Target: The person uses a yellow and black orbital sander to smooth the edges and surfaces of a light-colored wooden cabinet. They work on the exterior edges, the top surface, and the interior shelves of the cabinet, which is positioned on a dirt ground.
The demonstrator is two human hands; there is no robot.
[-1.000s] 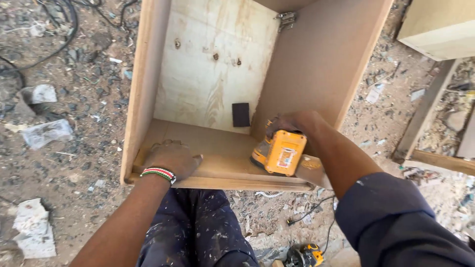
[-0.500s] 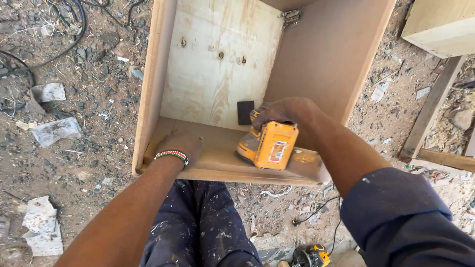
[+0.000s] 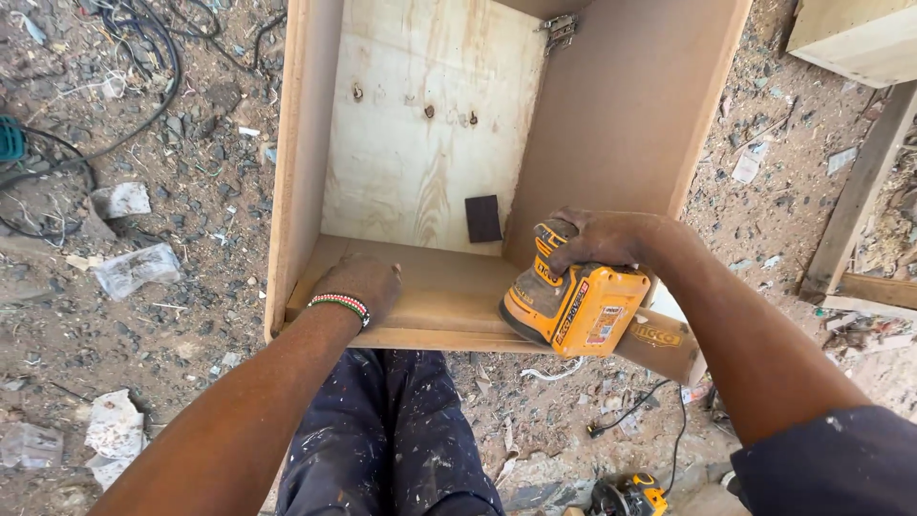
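Note:
An open wooden box (image 3: pixel 304 172) of brown board with a pale plywood back panel stands on the dirt in front of me. My right hand (image 3: pixel 597 239) grips the top of a yellow and black sander (image 3: pixel 573 301), whose pad rests on the box's near board (image 3: pixel 449 296) at its right end. My left hand (image 3: pixel 358 285), with a beaded band at the wrist, lies flat on the same board further left. A small dark square block (image 3: pixel 483 218) lies against the plywood back.
Black cables (image 3: pixel 115 105) and crumpled scraps of paper (image 3: pixel 134 268) litter the dirt at left. Wooden boards (image 3: pixel 855 210) lie at right. Another yellow power tool (image 3: pixel 630 495) and a thin cord lie on the ground near my paint-spattered trousers (image 3: pixel 392 440).
The sander in my right hand has slid along the near board, first toward the left, then back toward the right end. My left hand stayed pressed on the board.

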